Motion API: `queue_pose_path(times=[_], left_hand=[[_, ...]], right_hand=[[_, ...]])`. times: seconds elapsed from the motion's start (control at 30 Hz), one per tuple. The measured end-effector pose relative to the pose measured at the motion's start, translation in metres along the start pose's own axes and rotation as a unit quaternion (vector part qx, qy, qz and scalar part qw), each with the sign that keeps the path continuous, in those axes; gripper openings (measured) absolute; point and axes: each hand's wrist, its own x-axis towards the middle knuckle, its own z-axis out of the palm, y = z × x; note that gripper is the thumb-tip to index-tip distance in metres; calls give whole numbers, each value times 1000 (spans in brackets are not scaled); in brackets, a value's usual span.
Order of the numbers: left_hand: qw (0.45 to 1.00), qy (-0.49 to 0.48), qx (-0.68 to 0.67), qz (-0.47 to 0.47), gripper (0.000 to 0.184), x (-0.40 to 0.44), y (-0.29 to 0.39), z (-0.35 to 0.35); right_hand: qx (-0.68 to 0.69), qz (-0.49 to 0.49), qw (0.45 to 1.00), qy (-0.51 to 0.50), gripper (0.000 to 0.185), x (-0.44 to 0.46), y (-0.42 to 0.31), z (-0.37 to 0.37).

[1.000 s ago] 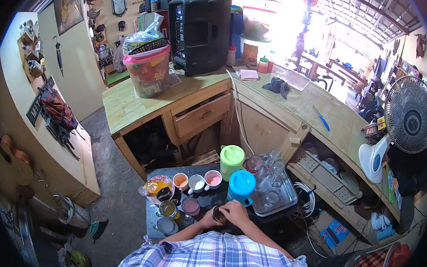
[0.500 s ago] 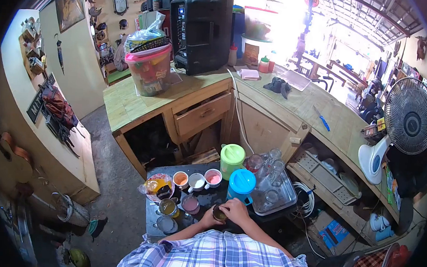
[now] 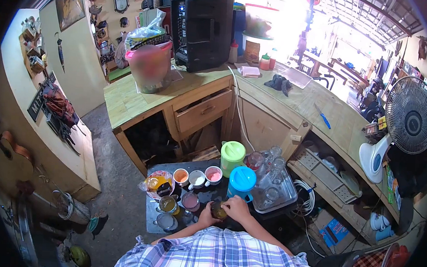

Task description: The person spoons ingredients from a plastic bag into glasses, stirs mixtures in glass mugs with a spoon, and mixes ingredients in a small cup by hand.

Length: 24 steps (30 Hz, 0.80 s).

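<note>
Close to my body, my left hand (image 3: 207,217) is closed round the left side of a glass (image 3: 218,211) holding a dark yellowish drink. From the other side my right hand (image 3: 236,209) grips the same glass near its rim. A glass mug of purplish drink (image 3: 190,201) stands just left of my hands, with a mug of yellow-green drink (image 3: 169,205) and a mug of cloudy pale drink (image 3: 165,222) further left. Behind them are cups with orange powder (image 3: 181,176), white powder (image 3: 196,181) and pink powder (image 3: 213,174). The blue lidded pitcher (image 3: 242,181) is right behind my right hand.
A green pitcher (image 3: 232,158) stands behind the blue one. Several empty glass mugs sit on a metal tray (image 3: 287,199) at right. On the left is a plate (image 3: 154,194) with an orange-yellow packet. Wooden counters (image 3: 201,88) bound the far side; a fan (image 3: 411,116) stands right.
Both hands and the glass have shifted slightly; more of the glass and its yellowish contents shows between my fingers. The mugs, cups and pitchers stay where they were.
</note>
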Motion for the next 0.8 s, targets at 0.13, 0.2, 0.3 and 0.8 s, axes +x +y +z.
queue_pose_path(times=[0.13, 0.2, 0.3, 0.8], left_hand=[[999, -16, -2, -47, 108, 0, 9, -6], [997, -24, -30, -66, 108, -2, 13, -9], [993, -48, -23, -106, 107, -2, 15, -13], [997, 19, 67, 22, 64, -15, 120, -80]], right_hand=[[58, 29, 998, -16, 20, 2, -5, -5], [50, 8, 999, 18, 19, 1, -7, -5], [26, 51, 996, -62, 17, 0, -3, -3], [32, 33, 998, -47, 19, -3, 0, 1]])
